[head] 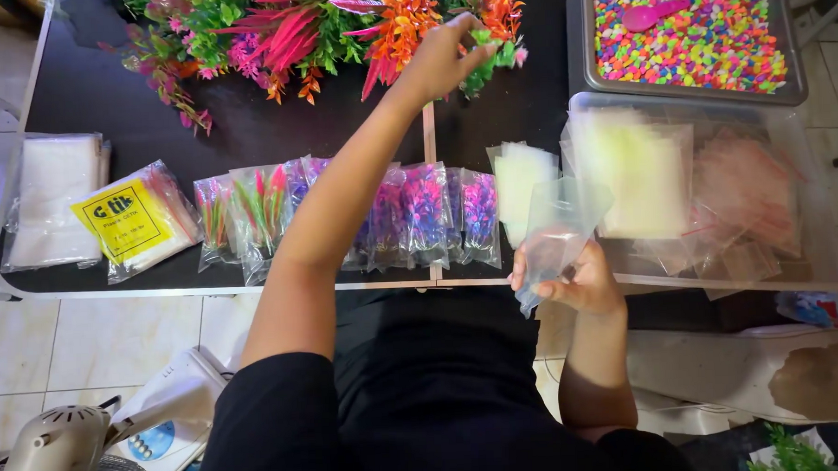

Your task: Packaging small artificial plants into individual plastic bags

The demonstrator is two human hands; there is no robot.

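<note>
Nearest the camera, at the front edge of the black table, the right hand is curled around a clear plastic bag, thumb and fingers pinching its lower part; whether the bag holds anything is hard to tell through the film. Left of that hand, along the same front edge, a row of filled small bags lies side by side, holding pink, purple and green plastic plants; the forearm crosses the row and hides part of it. Further left on the table lie a yellow-labelled pack of bags and a stack of clear sheets. On the table's right side a clear plastic bin holds pale yellow and pink contents, blurred by its wall. At the table's far edge the left hand reaches into a pile of colourful plastic plants, fingertips closed on a green sprig. The pile is cut off by the top of the view. Right of it, a grey tray holds multicoloured pebbles and a pink scoop.
</note>
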